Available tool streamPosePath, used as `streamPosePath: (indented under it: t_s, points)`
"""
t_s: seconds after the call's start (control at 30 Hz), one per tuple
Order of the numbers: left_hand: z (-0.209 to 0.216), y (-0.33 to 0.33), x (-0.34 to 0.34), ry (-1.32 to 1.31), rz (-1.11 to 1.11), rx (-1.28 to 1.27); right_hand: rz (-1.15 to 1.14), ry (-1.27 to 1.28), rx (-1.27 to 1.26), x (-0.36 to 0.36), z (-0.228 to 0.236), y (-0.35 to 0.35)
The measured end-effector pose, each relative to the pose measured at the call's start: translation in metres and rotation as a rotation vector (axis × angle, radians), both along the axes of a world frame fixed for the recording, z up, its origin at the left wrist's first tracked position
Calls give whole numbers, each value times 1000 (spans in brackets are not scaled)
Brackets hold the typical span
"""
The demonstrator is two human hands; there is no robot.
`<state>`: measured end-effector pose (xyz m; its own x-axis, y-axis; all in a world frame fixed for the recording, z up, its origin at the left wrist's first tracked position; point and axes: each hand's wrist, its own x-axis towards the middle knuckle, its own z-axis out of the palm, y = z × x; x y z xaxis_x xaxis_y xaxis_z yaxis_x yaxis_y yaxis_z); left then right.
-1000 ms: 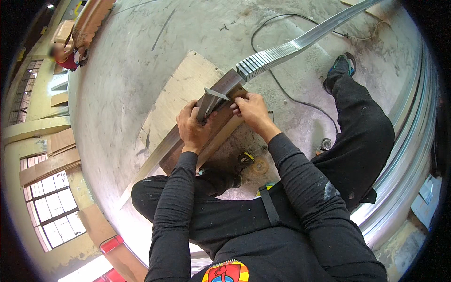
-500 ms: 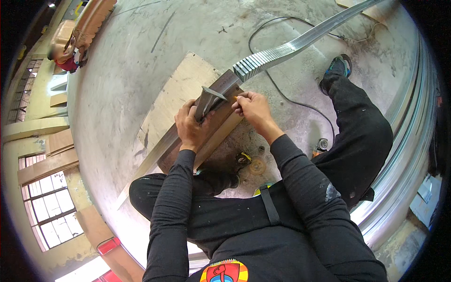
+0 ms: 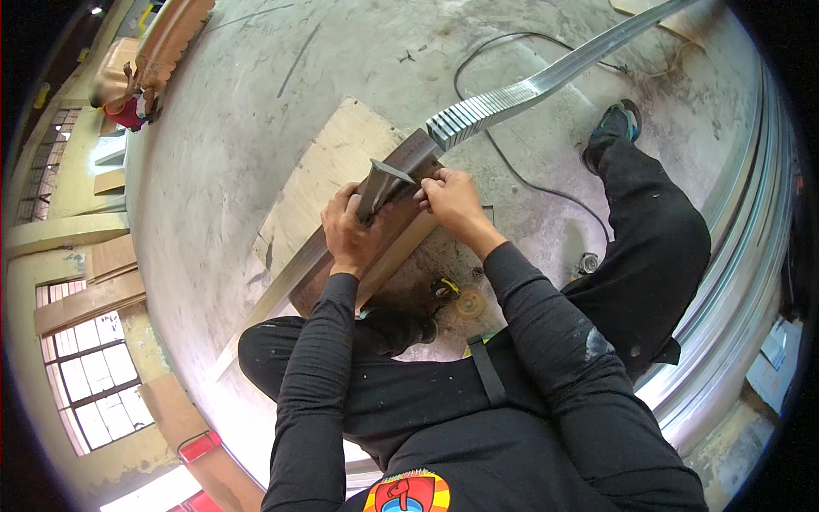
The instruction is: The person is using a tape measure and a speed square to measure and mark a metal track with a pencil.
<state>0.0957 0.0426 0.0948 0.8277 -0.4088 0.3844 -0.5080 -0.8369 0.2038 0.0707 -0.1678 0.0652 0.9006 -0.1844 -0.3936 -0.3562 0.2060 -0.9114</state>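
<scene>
Basically, my left hand (image 3: 345,232) is wrapped round the grey angled metal piece (image 3: 373,192) on the long brown-grey metal bar (image 3: 413,154); keep it flush. Right hand's (image 3: 454,203) curled beside it; can't tell if it's pinching anything.

Open passage: concrete floor (image 3: 230,154), left of the plywood sheet (image 3: 339,149). Obstructions, from here: angled metal piece (image 3: 375,188), between left hand (image 3: 346,230) and right hand (image 3: 454,201); slotted metal channel (image 3: 495,104), beyond; black cable (image 3: 535,180), passing beneath.
</scene>
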Motion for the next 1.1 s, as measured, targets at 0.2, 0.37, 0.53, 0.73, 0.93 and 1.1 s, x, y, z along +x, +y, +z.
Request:
streamPosePath:
  t_s: [0.2,0.37,0.53,0.73,0.93,1.1]
  points:
    - [3,-4,0,35,-13,-33,-36,-48,435,-9,39,-31]
    - [2,-13,2,25,-22,-37,-101,4,146,-12,17,-33]
    - [5,-15,2,1,-18,-31,-83,-6,29,-11,6,-24]
    - [5,-14,1,27,-13,-25,-58,11,-40,-10,-7,-21]
    - [5,-14,1,49,8,-15,-42,18,-76,-9,-9,-19]
    - [6,-16,1,29,6,-14,-31,43,-76,-8,-9,-18]
